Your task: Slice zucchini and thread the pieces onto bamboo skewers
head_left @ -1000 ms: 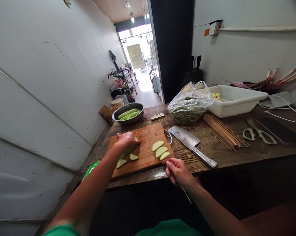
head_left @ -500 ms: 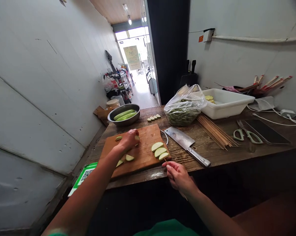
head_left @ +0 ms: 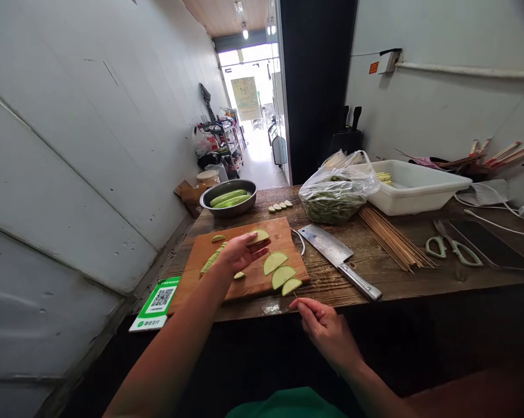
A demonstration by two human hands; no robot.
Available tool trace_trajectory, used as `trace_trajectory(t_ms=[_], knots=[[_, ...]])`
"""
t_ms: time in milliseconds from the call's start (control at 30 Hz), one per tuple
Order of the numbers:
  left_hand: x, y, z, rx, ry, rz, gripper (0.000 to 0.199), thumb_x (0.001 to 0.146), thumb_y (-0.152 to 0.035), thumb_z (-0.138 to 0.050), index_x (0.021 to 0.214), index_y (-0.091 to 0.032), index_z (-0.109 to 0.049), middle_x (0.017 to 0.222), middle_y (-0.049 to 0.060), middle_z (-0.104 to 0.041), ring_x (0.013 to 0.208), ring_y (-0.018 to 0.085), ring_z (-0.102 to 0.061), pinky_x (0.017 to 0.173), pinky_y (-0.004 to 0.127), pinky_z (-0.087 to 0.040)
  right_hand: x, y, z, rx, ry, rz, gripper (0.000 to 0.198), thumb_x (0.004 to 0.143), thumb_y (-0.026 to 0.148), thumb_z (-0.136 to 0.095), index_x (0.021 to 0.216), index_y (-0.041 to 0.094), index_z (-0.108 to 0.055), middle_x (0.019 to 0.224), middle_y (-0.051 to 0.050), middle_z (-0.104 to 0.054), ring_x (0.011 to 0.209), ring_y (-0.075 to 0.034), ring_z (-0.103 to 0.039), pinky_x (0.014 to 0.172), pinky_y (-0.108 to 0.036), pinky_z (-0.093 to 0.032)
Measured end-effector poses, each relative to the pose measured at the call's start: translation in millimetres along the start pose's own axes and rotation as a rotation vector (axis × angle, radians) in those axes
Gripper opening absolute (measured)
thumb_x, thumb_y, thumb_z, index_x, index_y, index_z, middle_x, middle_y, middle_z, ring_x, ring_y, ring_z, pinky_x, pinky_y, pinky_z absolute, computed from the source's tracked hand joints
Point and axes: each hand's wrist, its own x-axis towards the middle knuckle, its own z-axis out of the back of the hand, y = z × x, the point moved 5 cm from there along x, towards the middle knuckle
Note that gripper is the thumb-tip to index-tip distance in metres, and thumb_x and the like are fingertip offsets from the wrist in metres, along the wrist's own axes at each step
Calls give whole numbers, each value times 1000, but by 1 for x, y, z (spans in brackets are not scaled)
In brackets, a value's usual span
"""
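Observation:
My right hand (head_left: 325, 328) is closed on the lower end of a thin wooden skewer (head_left: 295, 296), in front of the table edge. Three pale half-round zucchini slices (head_left: 283, 277) with green rims are threaded on it. Between the thumb and fingers of my left hand (head_left: 239, 252) is another half-round zucchini slice (head_left: 260, 235), held above the wooden cutting board (head_left: 282, 231), close to the skewer's tip. A row of cut zucchini (head_left: 210, 264) lies on the board, partly hidden by my left hand, with loose pieces around it.
A cleaver (head_left: 329, 244) lies right of the board. Beyond are a bowl with zucchini (head_left: 229, 213), a small row of slices (head_left: 280, 206), a plastic bag of green vegetables (head_left: 335, 203) and a white tub (head_left: 418, 200). Bare skewers (head_left: 394, 241), scissors (head_left: 459, 249) and a phone-like slab (head_left: 492, 244) lie right.
My left hand has lifted a zucchini slice from the board and brought it right, towards the skewer tip. My right hand still holds the skewer. The view has shifted slightly left.

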Motion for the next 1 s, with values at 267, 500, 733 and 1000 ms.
trace_trajectory(t_ms=[267,500,733,1000], knots=[[18,-11,23,875,-135,-234,29,68,-35,-59,87,-15,-65,69,2,-63,63,17,-57,55,25,-44,9,-29,8,15,-24,-4,40,82,50,-48,90,13,-61,49,7,-25,45,-7,-22,42,-21,-19],[29,-31,20,1359,-76,-271,48,66,-21,-60,113,-20,-57,101,8,-63,93,25,-57,79,34,-42,10,-37,3,45,3,-34,43,81,53,-49,91,13,-61,47,8,-25,42,-6,-21,41,-21,-18],[-52,-11,44,1466,304,-390,33,73,-26,-58,106,-26,-62,107,5,-62,100,22,-56,89,30,-38,9,-38,10,51,-17,-72,41,79,53,-52,90,14,-60,48,8,-24,41,-5,-17,37,-20,-13],[-60,6,40,1496,269,-620,27,82,-18,-44,99,-25,-64,104,6,-63,101,20,-54,97,37,-33,4,-34,1,62,16,-58,37,81,49,-51,89,14,-59,47,9,-24,40,-4,-17,38,-20,-15]])
